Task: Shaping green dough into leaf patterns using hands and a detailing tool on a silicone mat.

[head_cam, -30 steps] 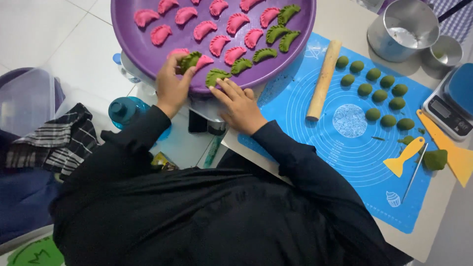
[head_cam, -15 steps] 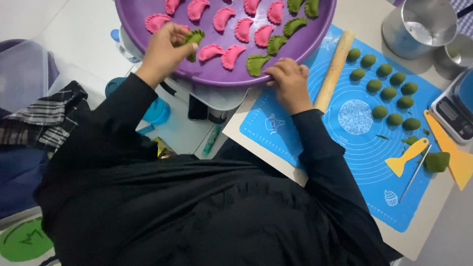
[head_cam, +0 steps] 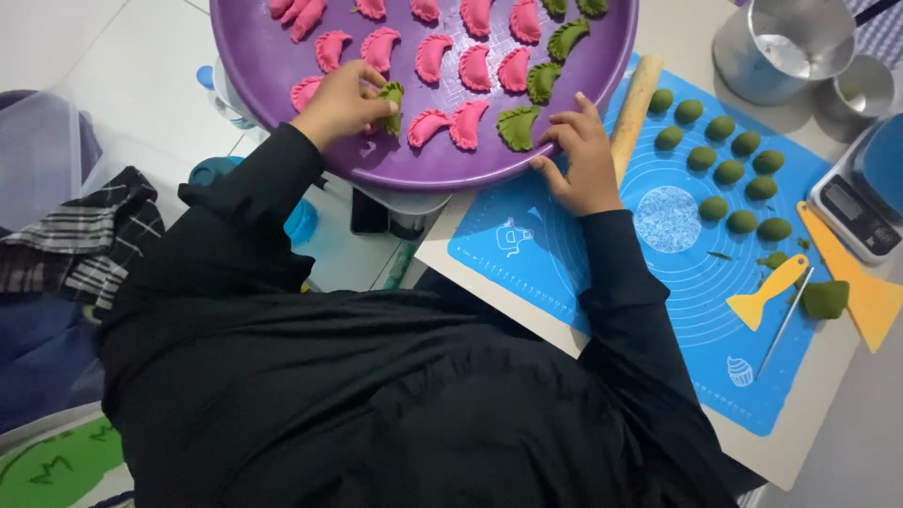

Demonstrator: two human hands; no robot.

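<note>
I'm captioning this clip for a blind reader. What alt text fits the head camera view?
A person in black sleeves holds a green dumpling in the left hand over a round purple tray of pink and green dumplings, with the right hand at its rim. Beside it, a blue mat carries green dough balls and a rolling pin.

Loose black long-sleeved garment

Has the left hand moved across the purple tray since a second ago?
Yes. The left hand with its green dumpling moved from the purple tray near rim inward, toward the pink dumplings.
</note>
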